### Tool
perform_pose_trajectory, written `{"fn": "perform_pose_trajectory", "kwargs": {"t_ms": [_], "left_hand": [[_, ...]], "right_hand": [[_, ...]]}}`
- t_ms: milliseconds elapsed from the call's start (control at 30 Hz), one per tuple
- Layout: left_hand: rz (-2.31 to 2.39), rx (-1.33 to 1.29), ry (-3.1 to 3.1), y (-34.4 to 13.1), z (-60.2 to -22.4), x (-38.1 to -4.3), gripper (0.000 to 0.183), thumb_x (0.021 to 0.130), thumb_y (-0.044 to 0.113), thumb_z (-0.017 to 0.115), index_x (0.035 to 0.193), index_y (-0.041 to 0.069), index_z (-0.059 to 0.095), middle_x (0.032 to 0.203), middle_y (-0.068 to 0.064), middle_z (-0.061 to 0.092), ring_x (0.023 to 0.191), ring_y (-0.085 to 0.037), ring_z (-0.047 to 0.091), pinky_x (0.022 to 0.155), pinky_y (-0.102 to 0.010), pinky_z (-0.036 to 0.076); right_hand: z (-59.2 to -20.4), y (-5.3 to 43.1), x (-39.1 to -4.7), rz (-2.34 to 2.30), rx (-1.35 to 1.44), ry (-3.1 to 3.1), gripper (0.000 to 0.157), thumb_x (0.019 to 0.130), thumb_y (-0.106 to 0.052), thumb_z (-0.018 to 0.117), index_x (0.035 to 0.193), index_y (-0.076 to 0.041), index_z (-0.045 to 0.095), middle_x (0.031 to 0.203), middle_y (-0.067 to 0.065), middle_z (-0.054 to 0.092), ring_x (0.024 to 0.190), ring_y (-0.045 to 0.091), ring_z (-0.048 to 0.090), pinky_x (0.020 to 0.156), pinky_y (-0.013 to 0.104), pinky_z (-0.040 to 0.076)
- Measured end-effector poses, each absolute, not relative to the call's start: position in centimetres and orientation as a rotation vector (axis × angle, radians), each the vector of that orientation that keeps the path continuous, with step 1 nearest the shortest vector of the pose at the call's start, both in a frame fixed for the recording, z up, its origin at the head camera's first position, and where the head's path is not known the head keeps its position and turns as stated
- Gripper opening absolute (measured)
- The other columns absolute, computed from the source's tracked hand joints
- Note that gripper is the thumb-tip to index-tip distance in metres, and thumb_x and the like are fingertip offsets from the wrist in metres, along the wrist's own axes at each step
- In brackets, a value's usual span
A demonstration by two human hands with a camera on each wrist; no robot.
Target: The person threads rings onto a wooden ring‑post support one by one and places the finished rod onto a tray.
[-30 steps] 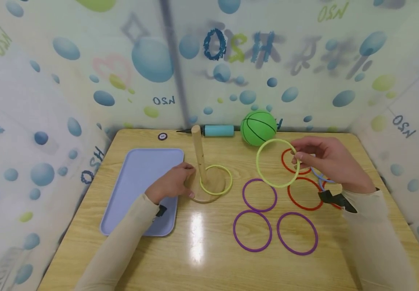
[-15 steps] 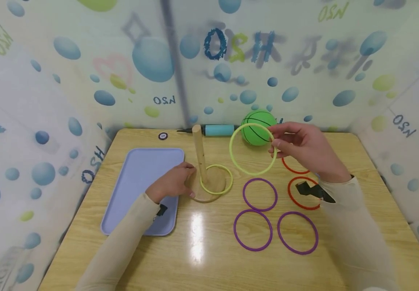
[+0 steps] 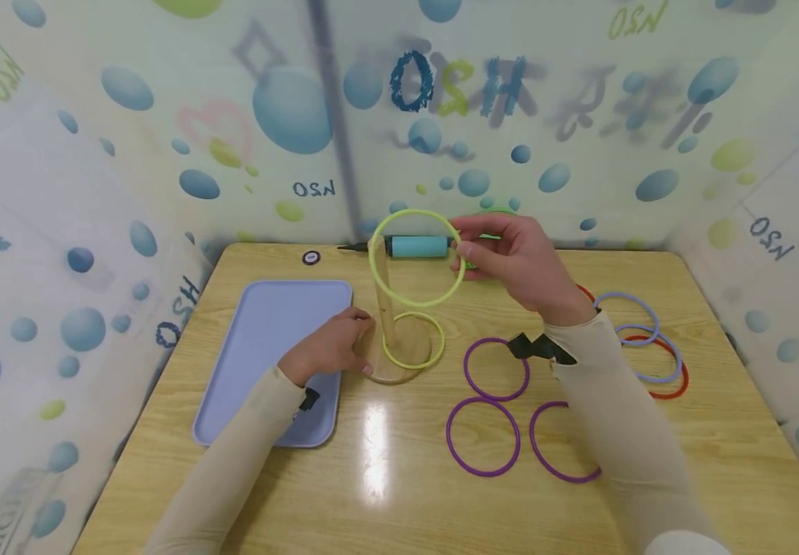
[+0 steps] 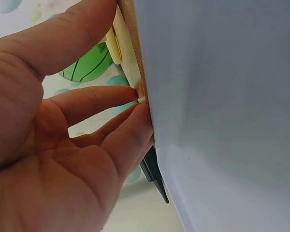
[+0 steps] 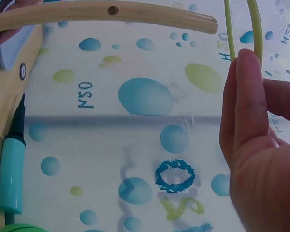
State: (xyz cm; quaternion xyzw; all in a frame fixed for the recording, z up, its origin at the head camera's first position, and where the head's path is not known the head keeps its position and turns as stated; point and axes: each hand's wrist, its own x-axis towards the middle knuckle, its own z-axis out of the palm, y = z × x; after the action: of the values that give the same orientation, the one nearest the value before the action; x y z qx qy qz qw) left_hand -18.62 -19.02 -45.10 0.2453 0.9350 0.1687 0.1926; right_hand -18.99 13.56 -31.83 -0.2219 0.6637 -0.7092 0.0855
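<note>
My right hand (image 3: 517, 262) pinches a yellow-green ring (image 5: 257, 29) between thumb and fingers. The ring is raised, and in the head view it overlaps the top of the upright wooden peg (image 3: 387, 308). In the right wrist view it appears just beyond the peg's tip. With thumb and fingers at its left edge, my left hand (image 3: 330, 347) grips the round wooden base (image 3: 381, 371) of the ring toss stand. A second yellow-green ring (image 3: 444, 341) lies on that base, around the foot of the peg, its right side reaching past the base.
Left of the stand lies a pale blue tray (image 3: 274, 331). Behind stand a turquoise pump (image 3: 418, 247) and a green ball (image 3: 499, 209), mostly hidden. Purple rings (image 3: 448, 435) lie to the right, with red rings (image 3: 686, 378) and blue rings (image 3: 658, 316) farther right, partly overlapping.
My right hand has carried the yellow-green ring leftward and up, from above the red rings to the top of the peg. My left hand stays on the base.
</note>
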Motion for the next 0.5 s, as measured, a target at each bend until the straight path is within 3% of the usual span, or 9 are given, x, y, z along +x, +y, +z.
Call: {"fn": "perform_pose_trajectory", "kwargs": {"t_ms": [500], "left_hand": [[0.462, 0.635, 2.63, -18.6, -44.8, -18.4, 0.091, 0.085, 0.025, 0.091, 0.157, -0.006, 0.045, 0.159, -0.024, 0.045, 0.15, -0.037, 0.038, 0.122, -0.049, 0.039]], "right_hand": [[-35.4, 10.3, -20.4, -1.994, -0.535, 1.984, 0.032, 0.103, -0.004, 0.066, 0.135, -0.001, 0.067, 0.102, 0.008, 0.069, 0.087, 0.014, 0.077, 0.084, 0.04, 0.065]]}}
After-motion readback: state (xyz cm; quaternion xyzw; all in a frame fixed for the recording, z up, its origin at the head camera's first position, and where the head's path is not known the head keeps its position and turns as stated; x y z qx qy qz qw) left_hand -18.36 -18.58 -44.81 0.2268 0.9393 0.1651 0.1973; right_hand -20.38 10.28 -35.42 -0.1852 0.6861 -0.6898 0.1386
